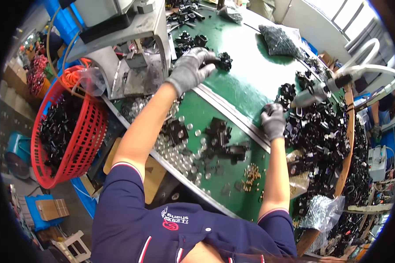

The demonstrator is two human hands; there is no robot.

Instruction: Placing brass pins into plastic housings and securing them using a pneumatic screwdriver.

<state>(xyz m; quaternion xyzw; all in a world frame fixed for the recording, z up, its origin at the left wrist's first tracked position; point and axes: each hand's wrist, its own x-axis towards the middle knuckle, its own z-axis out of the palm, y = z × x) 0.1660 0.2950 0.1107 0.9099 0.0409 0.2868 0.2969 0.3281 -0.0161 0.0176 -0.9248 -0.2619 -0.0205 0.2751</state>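
A person in a dark blue short-sleeved shirt works over a green tabletop (243, 85), wearing grey gloves, both arms reaching forward. The left hand (188, 71) is at the upper middle, beside a grey machine stand (138, 37). Its fingers stretch toward a small black part (224, 62) at the fingertips; whether they close on that part, I cannot tell. The right hand (273, 122) is farther right and nearer the person, its fingers curled, with dark pieces at their tips; whether it holds one cannot be told. It sits at the left edge of a large heap of black parts (322, 138), near a grey cylindrical tool (314, 95) with pale hoses.

A metal strip (232, 115) crosses the tabletop diagonally between the hands. Nearer the person lie a cluster of black assemblies (219, 136), many clear rounded pieces (175, 154) to their left, and a small pile of brass-coloured pieces (252, 173) to their right. A clear plastic bag (324, 212) lies at lower right. Left of the tabletop, a red lattice basket (87, 147) contains more black pieces.
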